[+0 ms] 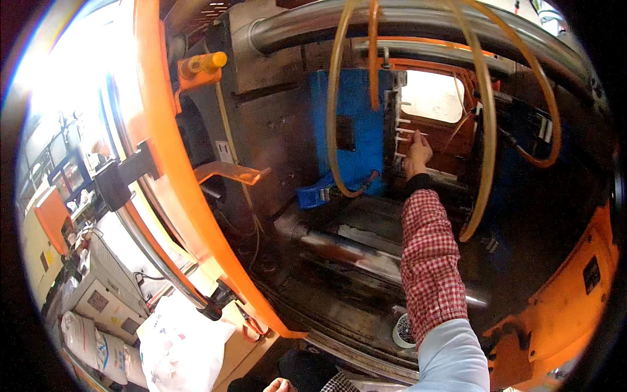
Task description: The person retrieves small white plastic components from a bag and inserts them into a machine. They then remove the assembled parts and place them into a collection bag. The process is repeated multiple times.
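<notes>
My right hand (418, 155) reaches deep into a moulding machine, its arm in a red checked sleeve cover. Thumb and fingers are pinched around a thin white plastic piece (414, 133) at the inner face of a blue mould block (356, 98). More short white pieces stick out from that face, above and below the fingers. At the lower edge only part of my left hand (281, 385) shows, its fingers curled; anything inside them is hidden.
Yellowish hoses (484, 130) loop down on both sides of my right hand. A thick steel bar (300, 29) crosses above. A small white tub (404, 332) stands below my forearm. An orange door frame (189, 170) and a white bag (179, 343) are at left.
</notes>
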`<state>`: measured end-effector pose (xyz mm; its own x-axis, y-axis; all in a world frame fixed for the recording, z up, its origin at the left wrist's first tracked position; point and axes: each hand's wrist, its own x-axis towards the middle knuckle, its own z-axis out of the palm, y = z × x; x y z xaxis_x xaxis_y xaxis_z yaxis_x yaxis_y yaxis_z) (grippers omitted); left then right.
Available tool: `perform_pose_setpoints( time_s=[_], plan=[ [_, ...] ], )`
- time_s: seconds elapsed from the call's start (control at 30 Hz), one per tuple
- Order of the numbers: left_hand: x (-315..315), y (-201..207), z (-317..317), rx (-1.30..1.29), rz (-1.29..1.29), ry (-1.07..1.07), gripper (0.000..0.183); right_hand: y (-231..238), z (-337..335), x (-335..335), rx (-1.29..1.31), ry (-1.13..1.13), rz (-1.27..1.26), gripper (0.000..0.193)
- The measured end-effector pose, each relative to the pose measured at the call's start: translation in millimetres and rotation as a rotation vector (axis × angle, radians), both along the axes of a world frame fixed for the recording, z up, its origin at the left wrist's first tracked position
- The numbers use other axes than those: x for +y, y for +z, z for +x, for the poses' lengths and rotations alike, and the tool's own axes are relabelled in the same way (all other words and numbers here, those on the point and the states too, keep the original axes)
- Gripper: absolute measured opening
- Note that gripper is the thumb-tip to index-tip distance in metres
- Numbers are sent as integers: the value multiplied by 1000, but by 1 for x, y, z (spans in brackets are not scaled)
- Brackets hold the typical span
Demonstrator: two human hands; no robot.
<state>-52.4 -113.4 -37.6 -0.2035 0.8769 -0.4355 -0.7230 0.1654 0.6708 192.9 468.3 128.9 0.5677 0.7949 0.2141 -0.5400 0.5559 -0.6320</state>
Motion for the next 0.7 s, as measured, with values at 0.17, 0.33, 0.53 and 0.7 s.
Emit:
perform_pose_setpoints(
  time_s=[0.17, 0.33, 0.53, 0.7],
  plan=[
    [-4, 0, -6, 9, -18, 103, 8, -1, 25, 19, -210, -133, -76, 18],
    [-10, -6, -6, 14, 54, 25, 11, 4, 31, 15, -175, -231, -71, 18],
    [-28, 5, -13, 146, 99, 28, 14, 15, 13, -32, -224, -544, -216, 30],
    [-35, -1, -32, 439, 100, 52, 22, -24, -66, -270, -303, -548, 193, 21]
  ],
)
